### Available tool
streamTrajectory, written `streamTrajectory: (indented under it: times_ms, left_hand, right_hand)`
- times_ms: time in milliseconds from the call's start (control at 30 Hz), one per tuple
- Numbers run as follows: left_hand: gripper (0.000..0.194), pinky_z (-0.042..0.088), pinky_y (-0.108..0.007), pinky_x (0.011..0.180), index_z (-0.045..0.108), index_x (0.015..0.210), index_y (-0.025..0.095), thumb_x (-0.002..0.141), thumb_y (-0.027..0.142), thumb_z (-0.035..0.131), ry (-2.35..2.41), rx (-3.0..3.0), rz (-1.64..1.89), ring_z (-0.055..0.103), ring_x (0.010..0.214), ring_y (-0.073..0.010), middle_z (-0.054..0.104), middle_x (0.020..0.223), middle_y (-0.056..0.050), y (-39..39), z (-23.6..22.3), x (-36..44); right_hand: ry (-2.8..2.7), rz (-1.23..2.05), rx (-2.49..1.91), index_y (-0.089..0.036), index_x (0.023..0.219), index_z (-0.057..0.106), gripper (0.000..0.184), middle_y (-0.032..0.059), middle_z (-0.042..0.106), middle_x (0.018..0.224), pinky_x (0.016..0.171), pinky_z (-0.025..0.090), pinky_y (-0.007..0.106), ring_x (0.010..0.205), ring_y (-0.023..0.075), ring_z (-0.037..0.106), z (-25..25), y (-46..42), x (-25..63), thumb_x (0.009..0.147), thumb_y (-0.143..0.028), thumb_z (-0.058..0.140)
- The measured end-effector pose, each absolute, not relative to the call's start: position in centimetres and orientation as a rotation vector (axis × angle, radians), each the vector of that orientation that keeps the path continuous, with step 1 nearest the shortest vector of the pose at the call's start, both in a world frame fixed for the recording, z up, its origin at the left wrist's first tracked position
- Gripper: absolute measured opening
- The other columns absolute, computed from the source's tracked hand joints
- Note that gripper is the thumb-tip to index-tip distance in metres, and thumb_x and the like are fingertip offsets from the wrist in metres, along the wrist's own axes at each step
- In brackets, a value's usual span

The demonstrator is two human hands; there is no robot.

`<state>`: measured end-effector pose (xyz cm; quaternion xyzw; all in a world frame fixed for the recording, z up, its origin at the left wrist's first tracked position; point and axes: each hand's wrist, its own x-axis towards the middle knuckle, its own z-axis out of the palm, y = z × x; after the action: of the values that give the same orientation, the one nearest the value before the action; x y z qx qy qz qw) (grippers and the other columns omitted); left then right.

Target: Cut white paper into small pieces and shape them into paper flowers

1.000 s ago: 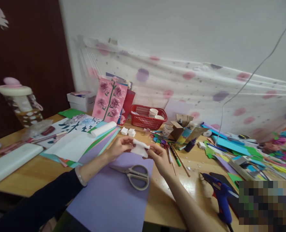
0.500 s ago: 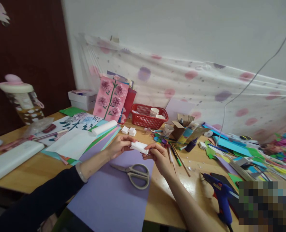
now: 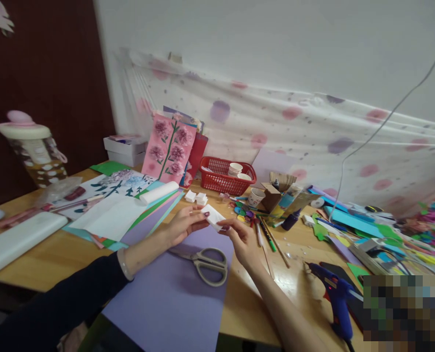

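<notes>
Two-handed, holding paper (image 3: 213,217) in narrow pinches: one end with left hand (image 3: 183,227), the other with right hand (image 3: 242,238). Keeping it above table (image 3: 248,305), near the far edge of purple sheet (image 3: 166,305), beyond scissors (image 3: 213,266) and short of white pieces (image 3: 201,198) near basket (image 3: 217,184).

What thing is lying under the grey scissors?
Under the scissors lies a purple sheet, visible around them and through their openings. What the scissors themselves cover cannot be seen.

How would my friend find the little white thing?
On the wooden table, find the purple sheet under the scissors. Near its far end, the left hand and right hand hold the white piece between them, unlike the white stacks lying beyond.
</notes>
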<state>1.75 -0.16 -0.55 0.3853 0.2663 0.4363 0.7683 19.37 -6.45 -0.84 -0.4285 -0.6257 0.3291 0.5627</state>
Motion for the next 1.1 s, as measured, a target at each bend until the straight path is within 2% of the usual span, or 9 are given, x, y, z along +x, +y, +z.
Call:
streamTrajectory:
  times_ms: [233, 567, 700, 833, 900, 1000, 1100]
  left_hand:
    - [0.014, 0.051, -0.025, 0.080, 0.062, 0.083, 0.011, 0.071, 0.007, 0.068, 0.600, 0.760, 0.985, 0.064, 0.078, -0.0117, 0.067, 0.083, -0.004, -0.6, -1.2, 2.1]
    - [0.016, 0.052, -0.025, 0.073, 0.065, 0.079, 0.010, 0.067, 0.000, 0.067, 0.635, 0.694, 1.078, 0.064, 0.072, -0.0124, 0.068, 0.078, -0.005, -0.9, -1.3, 2.5]
    - [0.015, 0.052, -0.023, 0.071, 0.065, 0.077, 0.011, 0.069, -0.001, 0.064, 0.618, 0.630, 1.116, 0.064, 0.069, -0.0115, 0.069, 0.076, -0.004, -0.3, -1.1, 2.3]
    - [0.016, 0.053, -0.026, 0.073, 0.063, 0.077, 0.013, 0.077, -0.001, 0.055, 0.599, 0.488, 1.161, 0.066, 0.069, -0.0124, 0.070, 0.076, -0.003, 1.1, -0.4, 1.5]
    - [0.020, 0.053, -0.025, 0.076, 0.062, 0.076, 0.014, 0.081, 0.000, 0.049, 0.608, 0.412, 1.168, 0.067, 0.069, -0.0117, 0.070, 0.075, -0.002, 1.7, -0.1, 1.1]
    - [0.025, 0.052, -0.022, 0.078, 0.063, 0.078, 0.015, 0.083, -0.001, 0.045, 0.614, 0.279, 1.171, 0.068, 0.071, -0.0114, 0.070, 0.074, -0.003, 2.3, 0.3, 0.9]
    - [0.027, 0.054, -0.021, 0.074, 0.064, 0.085, 0.014, 0.084, -0.002, 0.042, 0.606, 0.176, 1.165, 0.068, 0.069, -0.0114, 0.070, 0.072, -0.003, 2.4, 0.5, 0.8]
  right_hand:
    - [-1.753, 0.474, -1.140, -0.018, 0.096, 0.066, 0.022, 0.0042, 0.068, 0.077, 0.060, 0.047, 0.025, 0.071, 0.0163, 0.064, -0.3, -7.0, 19.2, 0.085, -0.021, 0.047]
    - [-1.889, 0.346, -1.186, -0.019, 0.105, 0.062, 0.027, 0.0059, 0.069, 0.087, 0.064, 0.048, 0.025, 0.076, 0.0171, 0.065, -0.7, -7.1, 18.6, 0.084, -0.018, 0.046]
    - [-1.901, 0.359, -1.169, -0.017, 0.094, 0.064, 0.022, 0.0062, 0.069, 0.085, 0.068, 0.047, 0.026, 0.076, 0.0163, 0.064, -0.5, -7.1, 18.8, 0.083, -0.017, 0.046]
    - [-2.202, 0.478, -1.225, -0.016, 0.076, 0.064, 0.013, 0.0027, 0.064, 0.067, 0.059, 0.042, 0.022, 0.061, 0.0126, 0.057, 0.2, -7.1, 19.2, 0.079, -0.017, 0.051]
    - [-2.422, 0.471, -1.234, -0.016, 0.078, 0.065, 0.009, 0.0030, 0.063, 0.072, 0.061, 0.040, 0.023, 0.064, 0.0128, 0.055, 0.7, -7.3, 19.1, 0.073, -0.017, 0.057]
    - [-2.591, 0.421, -1.324, -0.017, 0.088, 0.065, 0.022, 0.0053, 0.062, 0.085, 0.062, 0.038, 0.023, 0.072, 0.0150, 0.054, 1.7, -8.0, 18.6, 0.067, -0.025, 0.063]
    - [-2.652, 0.376, -1.449, -0.018, 0.091, 0.065, 0.027, 0.0056, 0.063, 0.087, 0.057, 0.034, 0.023, 0.070, 0.0150, 0.053, 2.7, -8.8, 17.6, 0.068, -0.033, 0.063]
